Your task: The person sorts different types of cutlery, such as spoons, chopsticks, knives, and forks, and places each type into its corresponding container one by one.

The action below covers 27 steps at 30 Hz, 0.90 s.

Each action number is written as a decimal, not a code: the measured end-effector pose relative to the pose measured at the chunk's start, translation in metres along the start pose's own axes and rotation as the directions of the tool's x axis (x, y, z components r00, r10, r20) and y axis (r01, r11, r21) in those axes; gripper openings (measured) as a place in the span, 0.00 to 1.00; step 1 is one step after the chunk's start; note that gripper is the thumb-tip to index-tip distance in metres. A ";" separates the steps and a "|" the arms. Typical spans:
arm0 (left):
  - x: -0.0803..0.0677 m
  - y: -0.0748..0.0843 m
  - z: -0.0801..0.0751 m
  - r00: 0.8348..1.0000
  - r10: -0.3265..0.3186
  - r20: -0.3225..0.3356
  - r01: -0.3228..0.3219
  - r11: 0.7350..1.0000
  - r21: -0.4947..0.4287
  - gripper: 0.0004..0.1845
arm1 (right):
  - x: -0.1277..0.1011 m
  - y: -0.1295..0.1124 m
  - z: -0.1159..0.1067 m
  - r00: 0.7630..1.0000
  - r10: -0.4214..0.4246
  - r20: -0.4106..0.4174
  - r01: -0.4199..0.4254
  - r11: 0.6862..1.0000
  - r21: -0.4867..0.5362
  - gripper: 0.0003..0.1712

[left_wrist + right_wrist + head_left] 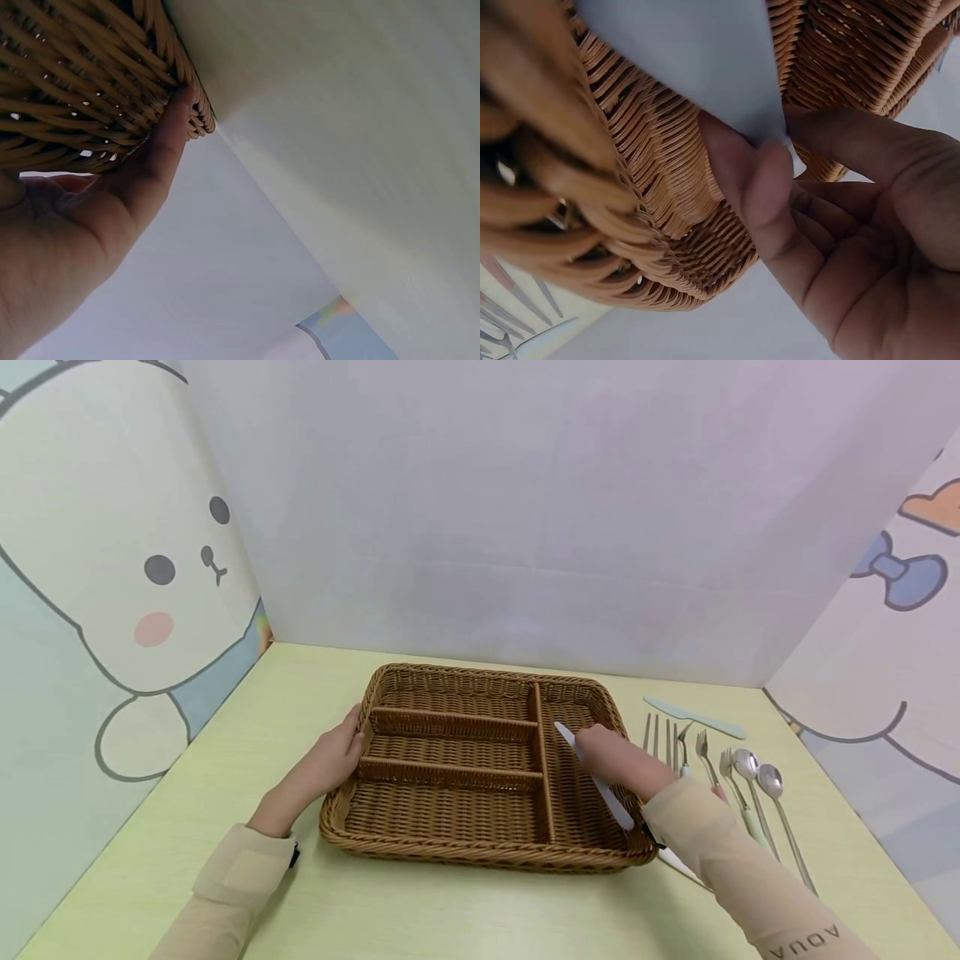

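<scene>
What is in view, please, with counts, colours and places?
wicker basket: one, brown, on table
held knife: one, pale blue, over basket
table knife: one, aqua, behind forks
half-hidden utensil: one, white, near basket
chopsticks: apparently four, silver, beside basket
forks: three, silver heads, beside chopsticks
spoons: two, silver, beside forks
table: one, yellowish, underneath
cartoon panels: two, multicoloured, sidewalls
backdrop: one, whitish, behind table
sleeves: two, beige, worn
left hand: one, on basket
right hand: one, on held knife

A pale yellow-green table meets a lavender-white back wall; the left wall bears a white cartoon animal, the right wall a blue bow.
</scene>
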<state>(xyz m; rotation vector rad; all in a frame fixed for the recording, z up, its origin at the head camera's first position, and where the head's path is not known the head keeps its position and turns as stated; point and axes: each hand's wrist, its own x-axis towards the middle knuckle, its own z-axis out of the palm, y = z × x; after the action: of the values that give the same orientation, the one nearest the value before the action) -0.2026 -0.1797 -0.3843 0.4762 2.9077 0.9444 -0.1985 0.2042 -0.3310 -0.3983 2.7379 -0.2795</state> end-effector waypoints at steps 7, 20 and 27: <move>0.001 0.000 -0.001 1.000 -0.006 0.003 0.006 1.000 -0.009 0.30 | -0.001 -0.003 0.005 0.997 0.010 0.073 -0.005 0.998 -0.064 0.05; 0.001 0.000 -0.001 1.000 -0.012 0.003 0.012 1.000 -0.008 0.30 | 0.000 -0.010 0.013 0.994 0.013 0.106 0.001 0.991 -0.131 0.28; -0.002 -0.001 -0.001 0.999 0.036 -0.020 -0.037 0.999 -0.029 0.30 | -0.004 -0.012 0.013 0.994 -0.026 0.106 0.045 0.983 -0.180 0.26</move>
<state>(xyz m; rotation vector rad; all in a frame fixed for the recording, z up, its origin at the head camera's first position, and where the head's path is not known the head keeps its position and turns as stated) -0.2006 -0.1813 -0.3845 0.5227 2.9069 1.0010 -0.1876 0.1922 -0.3385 -0.4958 2.6645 -0.0154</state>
